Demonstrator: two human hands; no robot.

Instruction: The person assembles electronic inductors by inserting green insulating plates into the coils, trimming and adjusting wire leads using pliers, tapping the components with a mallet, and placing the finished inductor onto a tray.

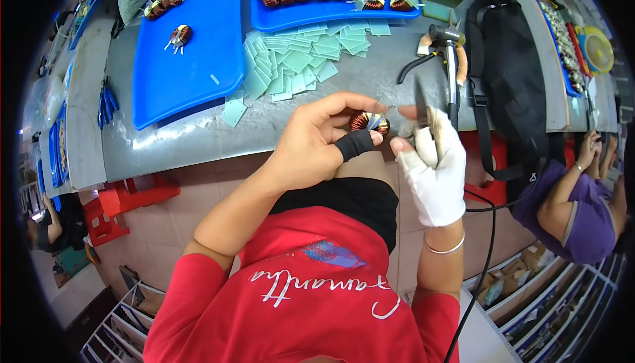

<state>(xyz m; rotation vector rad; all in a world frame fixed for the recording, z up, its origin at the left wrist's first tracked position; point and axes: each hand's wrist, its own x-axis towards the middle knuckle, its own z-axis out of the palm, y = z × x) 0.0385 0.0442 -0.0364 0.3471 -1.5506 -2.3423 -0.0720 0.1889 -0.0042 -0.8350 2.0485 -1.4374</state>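
An upper-left blue tray (175, 82) is holding copper-wound rings (178, 36); near the grey table edge (159, 168), left fingers (344, 101) are pinching another, white-gloved right fingers (425, 146) gripping a dark pointed tool (421, 102).

Shining bright, cool and fairly even over the metal workbench (205, 131), apparently from overhead; leaving a pale sheen on bare metal and smoother colour on the left blue tray (178, 75). Lifting the white glove (433, 194) toward flat white while sinking the black bag (509, 52) into low-detail dark. Casting only soft-edged shadows. Blurring slightly around the dark pointed tool (421, 102); resolving the toroidal coil (360, 121) more clearly. Bowing strongly, fisheye-fashion, toward the rim: curving the storage rack (555, 303), softening the purple shirt (585, 214), fading to black at the corners.
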